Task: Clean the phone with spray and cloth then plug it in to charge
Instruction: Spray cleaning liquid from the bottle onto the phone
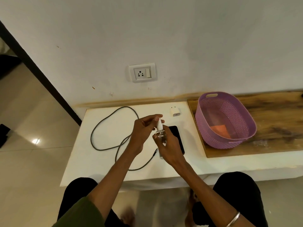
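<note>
Phone (176,138): flat, black, beneath both hands. Right hand (167,147) grips spray bottle (159,132) above it; left hand (142,133) apparently pinches the cap.

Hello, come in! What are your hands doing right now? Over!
Right hand grips spray bottle; left hand at its white top. Phone flat on table, under the hands. Cloth in purple basket; cable and charger unplugged. Nothing in the way.

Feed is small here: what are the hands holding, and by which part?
Both hold the spray bottle above the phone: right hand grips its clear body, left hand pinches its white top.
</note>
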A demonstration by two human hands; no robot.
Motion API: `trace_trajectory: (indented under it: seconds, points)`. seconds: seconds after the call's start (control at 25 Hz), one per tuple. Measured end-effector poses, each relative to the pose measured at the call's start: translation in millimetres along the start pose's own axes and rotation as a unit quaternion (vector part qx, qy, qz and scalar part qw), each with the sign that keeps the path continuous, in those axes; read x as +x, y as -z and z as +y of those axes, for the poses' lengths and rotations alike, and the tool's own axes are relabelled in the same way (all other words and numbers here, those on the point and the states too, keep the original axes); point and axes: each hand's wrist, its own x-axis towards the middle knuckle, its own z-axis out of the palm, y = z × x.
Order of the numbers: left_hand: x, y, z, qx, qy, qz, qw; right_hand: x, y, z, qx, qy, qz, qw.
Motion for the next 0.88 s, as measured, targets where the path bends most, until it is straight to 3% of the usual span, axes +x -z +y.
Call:
trace_trajectory:
  seconds: [0.12,0.24,0.44,0.6,0.68,0.76,0.88]
  points:
    - [-2,-17,4,0.011,0.017,0.116,0.993,3,-2,6,-0.052,0.015,0.054,0.997]
    - [2,-23,7,0.033,0.009,0.147,0.989,8,-4,10,-0.069,0.012,0.083,0.994]
    - [15,-17,14,0.102,-0.01,0.084,0.991,13,7,0,-0.068,0.036,0.042,0.996]
    - [22,-1,22,0.035,0.014,-0.071,0.997,18,22,-14,0.109,0.001,-0.08,0.991]
    - [21,4,21,0.004,0.028,-0.118,0.993,15,19,-14,0.147,-0.002,-0.079,0.986]
    - [15,3,17,0.004,0.012,-0.108,0.994,11,13,-12,0.086,-0.011,-0.033,0.996]
    - [6,-7,16,0.003,0.005,-0.002,1.0,7,7,-11,-0.034,0.001,0.034,0.999]
